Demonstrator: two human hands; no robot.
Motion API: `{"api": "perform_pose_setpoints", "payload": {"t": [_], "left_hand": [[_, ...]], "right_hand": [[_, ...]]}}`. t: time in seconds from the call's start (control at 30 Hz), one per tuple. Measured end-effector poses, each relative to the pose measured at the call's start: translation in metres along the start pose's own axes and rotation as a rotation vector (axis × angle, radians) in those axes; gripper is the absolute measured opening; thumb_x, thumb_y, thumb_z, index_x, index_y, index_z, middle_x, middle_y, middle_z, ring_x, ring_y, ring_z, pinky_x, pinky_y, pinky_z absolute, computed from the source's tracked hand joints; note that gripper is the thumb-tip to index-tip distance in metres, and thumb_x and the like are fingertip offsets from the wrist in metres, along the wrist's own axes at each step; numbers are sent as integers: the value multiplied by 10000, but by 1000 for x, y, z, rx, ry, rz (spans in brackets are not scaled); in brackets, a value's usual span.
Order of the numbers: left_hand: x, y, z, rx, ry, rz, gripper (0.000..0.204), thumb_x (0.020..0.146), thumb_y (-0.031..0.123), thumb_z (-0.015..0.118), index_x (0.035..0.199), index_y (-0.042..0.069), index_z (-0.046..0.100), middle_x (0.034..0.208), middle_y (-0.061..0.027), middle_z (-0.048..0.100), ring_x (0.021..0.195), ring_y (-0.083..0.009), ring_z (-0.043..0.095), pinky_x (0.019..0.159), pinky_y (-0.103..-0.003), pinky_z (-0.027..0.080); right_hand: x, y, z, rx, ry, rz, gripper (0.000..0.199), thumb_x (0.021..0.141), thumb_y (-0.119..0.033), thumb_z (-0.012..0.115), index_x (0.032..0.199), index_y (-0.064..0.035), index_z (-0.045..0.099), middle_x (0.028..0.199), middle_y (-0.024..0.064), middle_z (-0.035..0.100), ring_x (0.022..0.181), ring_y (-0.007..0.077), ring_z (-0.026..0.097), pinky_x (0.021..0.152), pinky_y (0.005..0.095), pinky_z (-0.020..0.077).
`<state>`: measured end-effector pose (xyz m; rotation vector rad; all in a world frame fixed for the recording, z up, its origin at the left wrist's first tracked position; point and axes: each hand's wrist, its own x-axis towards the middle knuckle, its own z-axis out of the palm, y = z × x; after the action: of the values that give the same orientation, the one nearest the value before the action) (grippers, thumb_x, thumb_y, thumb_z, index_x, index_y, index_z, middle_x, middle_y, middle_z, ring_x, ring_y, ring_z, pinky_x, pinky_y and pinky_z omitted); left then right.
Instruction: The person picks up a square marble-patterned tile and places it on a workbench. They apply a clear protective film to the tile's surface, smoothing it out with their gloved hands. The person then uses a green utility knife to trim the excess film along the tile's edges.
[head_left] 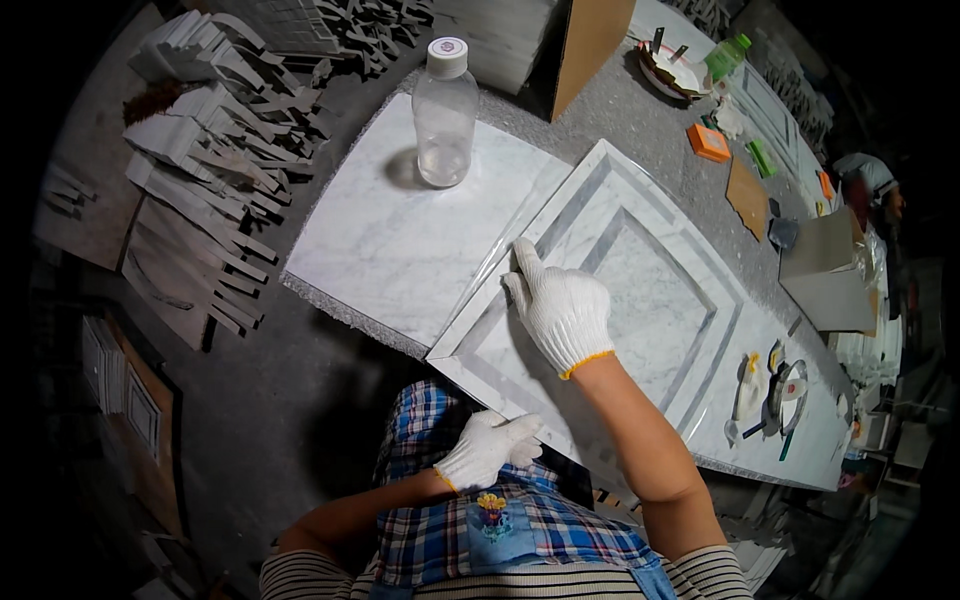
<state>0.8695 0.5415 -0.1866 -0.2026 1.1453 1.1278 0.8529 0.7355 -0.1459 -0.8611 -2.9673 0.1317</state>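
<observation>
A framed marble panel (640,290), white with grey inlaid bands, lies tilted on the worktable, its near edge toward my lap. My right hand (568,312), in a white knit glove with a yellow cuff, rests on the panel's left border. Its index finger and thumb are stretched out and apart; the other fingers curl partly out of sight. Low at the near edge is my left hand (490,452), gloved too, with fingers extended against or beside that edge. I see nothing held in either hand. Left of the panel, a plain white marble slab (365,235) carries a clear capped bottle (445,125).
Stacked stone strips (200,150) stand at the left. Across the grey table lie a bowl with tools (672,75), a green bottle (727,57), an orange box (709,143) and a cardboard piece (747,198). A round metal dish (790,398) sits right; a person (868,175) is beyond.
</observation>
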Motion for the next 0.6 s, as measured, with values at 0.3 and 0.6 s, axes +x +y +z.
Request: {"api": "perform_pose_setpoints", "payload": {"t": [0.3, 0.6], "left_hand": [[0, -1, 2, -2, 47, -9, 322, 923, 228, 733, 1038, -64, 660, 882, -154, 712, 697, -195, 707, 601, -286, 590], [-2, 2, 2, -3, 30, -10, 289, 960, 165, 683, 1103, -80, 631, 915, -178, 705, 745, -224, 723, 636, -295, 608]], "right_hand": [[-3, 12, -2, 252, -15, 15, 432, 954, -382, 571, 1331, -172, 580, 714, 141, 680, 640, 346, 660, 584, 464, 516], [10, 131, 7, 145, 318, 244, 345, 958, -367, 565, 1253, -224, 673, 1033, 144, 713, 919, 355, 671, 789, 454, 534]]}}
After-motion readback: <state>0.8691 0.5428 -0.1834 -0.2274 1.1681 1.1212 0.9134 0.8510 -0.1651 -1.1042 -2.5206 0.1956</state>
